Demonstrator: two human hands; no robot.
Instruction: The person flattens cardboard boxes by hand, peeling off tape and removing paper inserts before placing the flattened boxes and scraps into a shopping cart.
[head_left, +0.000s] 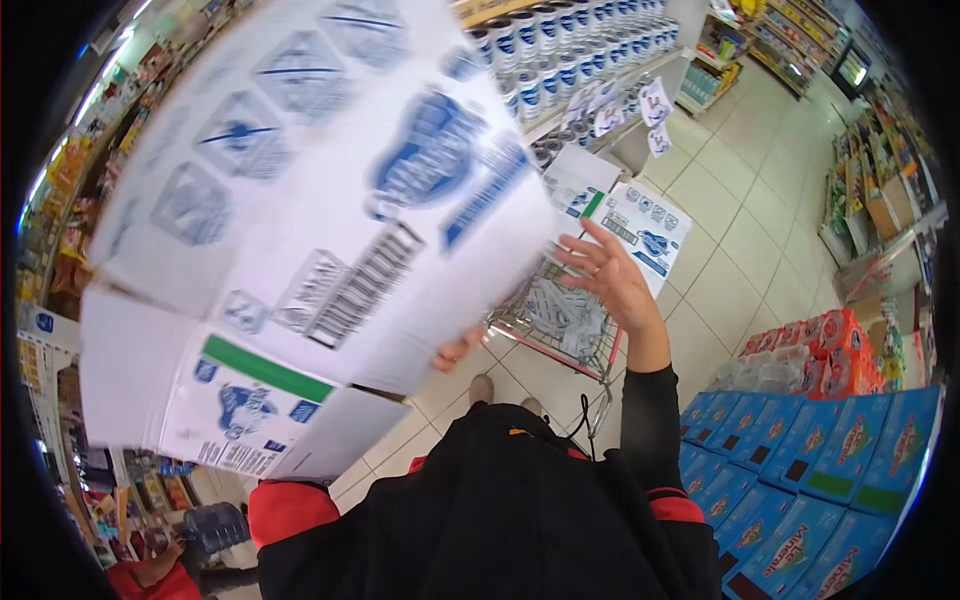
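A large white cardboard box with blue print, its flaps spread, fills the upper left of the head view. Fingers of my left hand grip its lower right edge; the rest of that hand is behind the cardboard. To the right, my right hand is raised with its fingers apart, holding nothing, over a shopping cart. Crumpled clear plastic lies in the cart. Another white box with blue print sits at the cart's far end, beyond my right hand.
Shelves of white and blue cans stand ahead. Stacked blue cartons and red-wrapped bottle packs are at the right. Tiled floor runs along the aisle. Another person's arm shows at the lower left, near a large bottle.
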